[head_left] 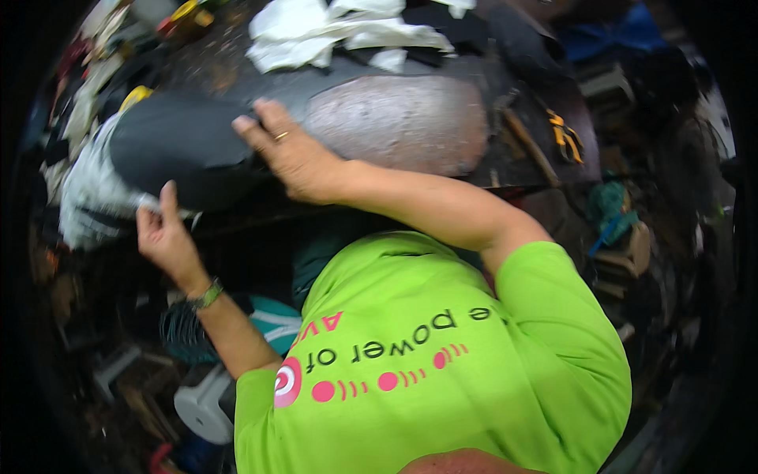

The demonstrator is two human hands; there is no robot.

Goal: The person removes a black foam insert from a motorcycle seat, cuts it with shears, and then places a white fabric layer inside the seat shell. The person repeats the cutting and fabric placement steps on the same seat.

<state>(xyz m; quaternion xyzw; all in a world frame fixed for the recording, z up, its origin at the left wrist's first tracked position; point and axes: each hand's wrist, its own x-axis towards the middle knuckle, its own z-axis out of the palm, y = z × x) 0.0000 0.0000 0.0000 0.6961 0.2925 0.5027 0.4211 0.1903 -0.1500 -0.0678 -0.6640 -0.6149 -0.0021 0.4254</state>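
Observation:
A smooth black sheet point(181, 134), looking like leather or rubber, lies at the left of the dark worktable, its left end over crumpled white plastic wrap point(91, 189). My left hand point(170, 241), with a watch on its wrist, is at the sheet's near edge, the thumb on the sheet and the other fingers curled by the plastic. My right hand point(296, 154), wearing a ring, reaches across with fingers stretched out flat over the sheet's right end. Beside that hand a worn, greyish-brown slab point(403, 122) with rounded ends is set on the table.
White cloth-like scraps point(339, 31) lie at the back. To the right are a wooden-handled tool point(529, 146) and yellow-handled pliers point(564, 138). Clutter crowds both sides. A grey stool point(207, 407) stands at lower left.

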